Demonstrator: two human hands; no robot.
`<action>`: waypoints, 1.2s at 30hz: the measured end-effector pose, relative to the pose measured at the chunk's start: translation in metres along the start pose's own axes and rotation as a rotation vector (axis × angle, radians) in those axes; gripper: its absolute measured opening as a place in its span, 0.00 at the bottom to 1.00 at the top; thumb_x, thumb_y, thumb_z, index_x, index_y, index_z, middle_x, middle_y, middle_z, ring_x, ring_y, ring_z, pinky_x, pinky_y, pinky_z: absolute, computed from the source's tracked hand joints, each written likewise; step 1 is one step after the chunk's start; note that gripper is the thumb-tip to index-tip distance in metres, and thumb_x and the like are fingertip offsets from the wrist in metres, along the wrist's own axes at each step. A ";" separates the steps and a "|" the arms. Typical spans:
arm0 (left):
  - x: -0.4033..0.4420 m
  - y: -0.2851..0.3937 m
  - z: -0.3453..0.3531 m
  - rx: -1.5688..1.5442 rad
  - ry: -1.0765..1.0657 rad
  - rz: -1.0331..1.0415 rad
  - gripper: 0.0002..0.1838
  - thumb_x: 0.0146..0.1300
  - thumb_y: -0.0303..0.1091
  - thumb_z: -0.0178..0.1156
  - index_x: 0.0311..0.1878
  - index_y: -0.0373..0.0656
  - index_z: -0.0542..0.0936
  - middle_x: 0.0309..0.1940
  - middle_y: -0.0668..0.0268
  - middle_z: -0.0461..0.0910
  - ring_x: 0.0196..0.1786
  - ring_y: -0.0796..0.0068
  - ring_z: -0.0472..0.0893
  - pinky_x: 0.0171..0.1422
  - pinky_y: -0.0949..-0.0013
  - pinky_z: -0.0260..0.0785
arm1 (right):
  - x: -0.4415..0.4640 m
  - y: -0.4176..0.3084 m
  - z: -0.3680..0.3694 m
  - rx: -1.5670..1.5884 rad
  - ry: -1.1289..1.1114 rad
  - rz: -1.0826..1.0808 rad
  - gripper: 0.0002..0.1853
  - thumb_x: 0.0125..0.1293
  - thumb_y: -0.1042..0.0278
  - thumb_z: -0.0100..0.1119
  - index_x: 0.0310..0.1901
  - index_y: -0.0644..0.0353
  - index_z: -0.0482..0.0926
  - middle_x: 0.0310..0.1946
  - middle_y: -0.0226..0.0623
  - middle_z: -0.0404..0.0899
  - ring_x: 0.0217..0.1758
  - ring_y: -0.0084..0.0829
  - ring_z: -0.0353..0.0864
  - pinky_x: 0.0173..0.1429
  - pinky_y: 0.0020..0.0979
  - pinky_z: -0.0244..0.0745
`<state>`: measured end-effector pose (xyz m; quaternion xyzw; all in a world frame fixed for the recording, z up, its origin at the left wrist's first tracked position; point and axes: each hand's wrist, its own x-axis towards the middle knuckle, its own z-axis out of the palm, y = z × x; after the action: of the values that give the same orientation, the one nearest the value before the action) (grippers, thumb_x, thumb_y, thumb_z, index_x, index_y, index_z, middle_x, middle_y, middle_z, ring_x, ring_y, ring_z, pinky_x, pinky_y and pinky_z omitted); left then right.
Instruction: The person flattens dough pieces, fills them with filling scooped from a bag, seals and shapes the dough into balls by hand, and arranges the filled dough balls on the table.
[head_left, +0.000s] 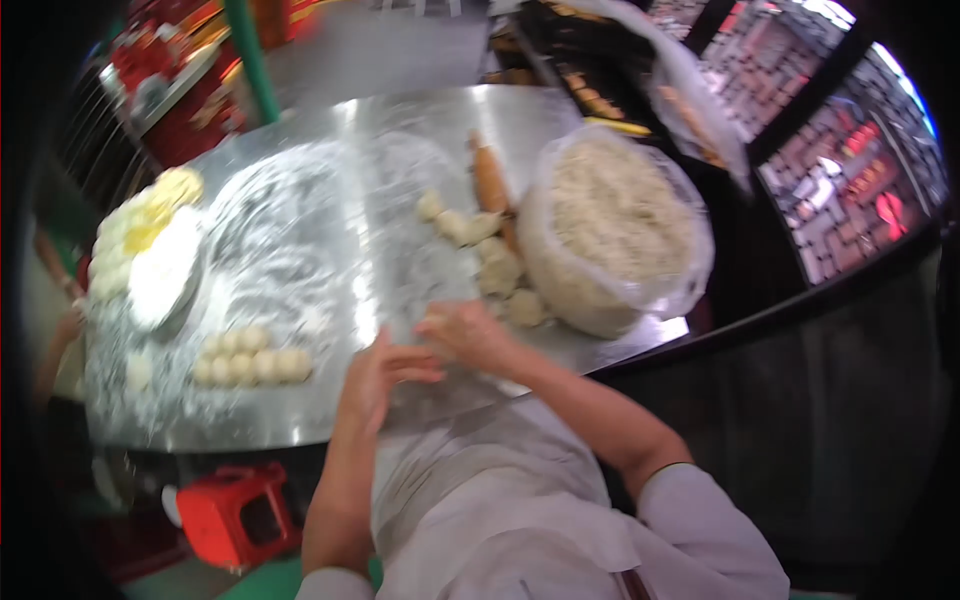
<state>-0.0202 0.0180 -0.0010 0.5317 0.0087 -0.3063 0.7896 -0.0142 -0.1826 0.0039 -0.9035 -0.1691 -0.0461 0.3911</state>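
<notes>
Over the front edge of the steel table (400, 262), my left hand (385, 370) has its fingers stretched toward my right hand, with nothing seen in it. My right hand (462, 333) is curled, and what it holds, if anything, is hidden. Just beyond it lie several dough pieces (498, 268), beside a wooden rolling pin (488, 180). A large plastic-lined tub of pale shredded filling (620, 215) stands to their right. Left of my hands, several round dough balls (250, 364) sit in rows on the floured surface.
At the far left, a bowl of white flour (165, 268) stands beside more dough pieces (112, 245). Another person's arm (52, 265) shows at the left edge. A red stool (235, 517) is below the table. Dark trays with food (592, 95) are at the back right.
</notes>
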 end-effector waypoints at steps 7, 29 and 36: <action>0.037 -0.015 0.029 -0.484 0.220 0.411 0.38 0.81 0.60 0.35 0.77 0.37 0.60 0.74 0.55 0.65 0.77 0.61 0.64 0.80 0.58 0.55 | 0.006 -0.036 0.069 0.260 0.366 -0.175 0.20 0.66 0.69 0.63 0.59 0.61 0.75 0.57 0.55 0.77 0.60 0.52 0.78 0.61 0.45 0.76; 0.028 0.001 0.005 -0.072 0.399 0.463 0.20 0.79 0.46 0.50 0.49 0.34 0.77 0.49 0.51 0.81 0.57 0.58 0.80 0.67 0.60 0.71 | -0.006 -0.020 0.046 1.079 -0.220 0.392 0.23 0.80 0.52 0.48 0.62 0.65 0.71 0.31 0.33 0.78 0.31 0.21 0.77 0.35 0.24 0.75; 0.033 -0.001 0.011 -0.087 0.412 0.488 0.24 0.79 0.50 0.51 0.38 0.36 0.77 0.37 0.55 0.83 0.43 0.63 0.83 0.57 0.60 0.76 | -0.015 -0.033 0.044 0.796 -0.144 0.268 0.29 0.79 0.46 0.49 0.66 0.65 0.66 0.39 0.34 0.76 0.37 0.21 0.75 0.42 0.27 0.73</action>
<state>0.0028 -0.0070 -0.0081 0.5349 0.0538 0.0067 0.8432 -0.0414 -0.1344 -0.0070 -0.6970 -0.0818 0.1373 0.6990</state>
